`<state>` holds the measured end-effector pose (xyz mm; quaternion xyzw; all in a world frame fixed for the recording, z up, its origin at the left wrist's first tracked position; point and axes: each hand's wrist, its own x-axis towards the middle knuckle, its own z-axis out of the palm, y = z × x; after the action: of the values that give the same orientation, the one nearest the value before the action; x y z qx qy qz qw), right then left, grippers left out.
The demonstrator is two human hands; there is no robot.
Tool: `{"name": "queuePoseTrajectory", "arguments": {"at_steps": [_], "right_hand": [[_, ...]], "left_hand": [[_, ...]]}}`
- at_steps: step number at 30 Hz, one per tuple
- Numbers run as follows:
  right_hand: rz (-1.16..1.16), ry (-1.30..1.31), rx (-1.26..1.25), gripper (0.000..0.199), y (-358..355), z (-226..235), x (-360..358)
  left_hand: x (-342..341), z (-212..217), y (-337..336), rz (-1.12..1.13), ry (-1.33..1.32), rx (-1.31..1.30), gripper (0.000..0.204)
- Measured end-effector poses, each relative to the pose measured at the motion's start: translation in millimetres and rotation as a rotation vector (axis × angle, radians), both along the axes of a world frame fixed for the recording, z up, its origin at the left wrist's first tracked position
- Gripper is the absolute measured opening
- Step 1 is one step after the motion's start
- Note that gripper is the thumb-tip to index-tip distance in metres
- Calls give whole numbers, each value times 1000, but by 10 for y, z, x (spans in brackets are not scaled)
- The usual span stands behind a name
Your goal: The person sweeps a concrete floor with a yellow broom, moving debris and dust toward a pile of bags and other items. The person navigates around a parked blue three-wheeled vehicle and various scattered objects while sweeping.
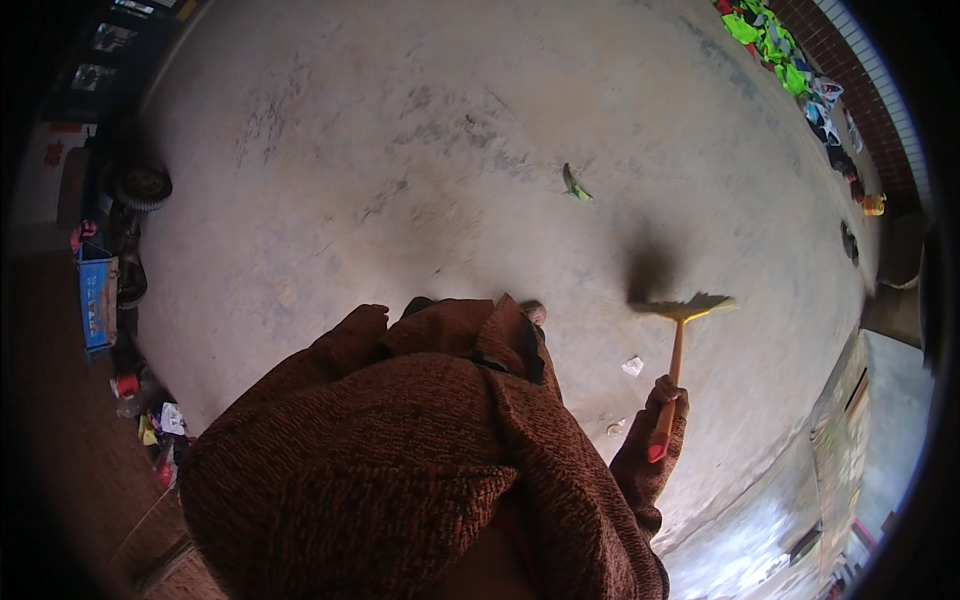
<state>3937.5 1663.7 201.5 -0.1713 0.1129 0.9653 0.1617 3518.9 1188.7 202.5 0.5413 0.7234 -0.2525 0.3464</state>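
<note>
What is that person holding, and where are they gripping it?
The right hand grips a broom low on its wooden handle, just above the red end. The left hand is hidden.

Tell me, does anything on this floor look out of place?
Yes. A green scrap lies alone on the bare concrete floor, and small white bits lie near the broom in the right hand. They look like litter.
</note>
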Motion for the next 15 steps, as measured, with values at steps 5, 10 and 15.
{"name": "queuePoseTrajectory", "arguments": {"at_steps": [5, 10, 15], "right_hand": [[-62, 22, 61, 36, -24, 500, -668], [21, 62, 88, 44, -72, 622, -1401], [191, 190, -2, 43, -34, 535, -2353]], "left_hand": [[39, -64, 97, 367, -36, -65, 17], [-116, -102, 120, 412, -87, -45, 16], [-488, -304, 344, 264, -138, 3, 16]]}}
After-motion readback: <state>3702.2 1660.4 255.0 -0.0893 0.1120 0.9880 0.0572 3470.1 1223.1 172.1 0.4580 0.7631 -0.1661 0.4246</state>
